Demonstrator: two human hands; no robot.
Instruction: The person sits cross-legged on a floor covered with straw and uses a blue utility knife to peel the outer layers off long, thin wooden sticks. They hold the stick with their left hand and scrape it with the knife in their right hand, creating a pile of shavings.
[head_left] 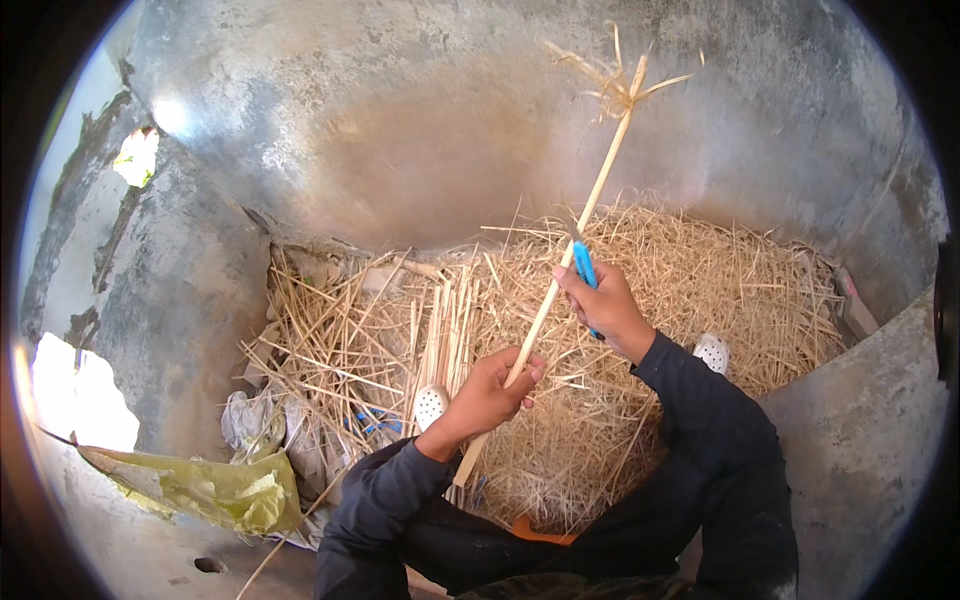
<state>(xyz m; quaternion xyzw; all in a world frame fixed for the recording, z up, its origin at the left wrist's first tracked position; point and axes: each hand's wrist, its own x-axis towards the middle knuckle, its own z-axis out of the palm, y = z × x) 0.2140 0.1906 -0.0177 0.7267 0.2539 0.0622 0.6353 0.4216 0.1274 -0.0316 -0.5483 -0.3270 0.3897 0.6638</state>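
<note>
A long pale wooden stick point(600, 187), bamboo-like, slants from my lap up to the far right. Thin curled shavings point(618, 92) fan out around its upper end, still attached. My left hand point(485, 395) is closed around the lower part of the stick. In my right hand point(614, 314) is a blue utility knife point(583, 262), its blade end pointing up beside the stick. The right thumb presses near the stick's middle. Whether the blade touches the wood, I cannot tell.
Wood shavings point(690, 280) cover the floor around my white clogs point(711, 352). Several split sticks point(445, 325) lie at the left. Beyond them are a yellow-green sack point(215, 490) and crumpled plastic point(250, 420). Grey walls point(420, 110) enclose the space. Something orange point(540, 532) shows between my legs.
</note>
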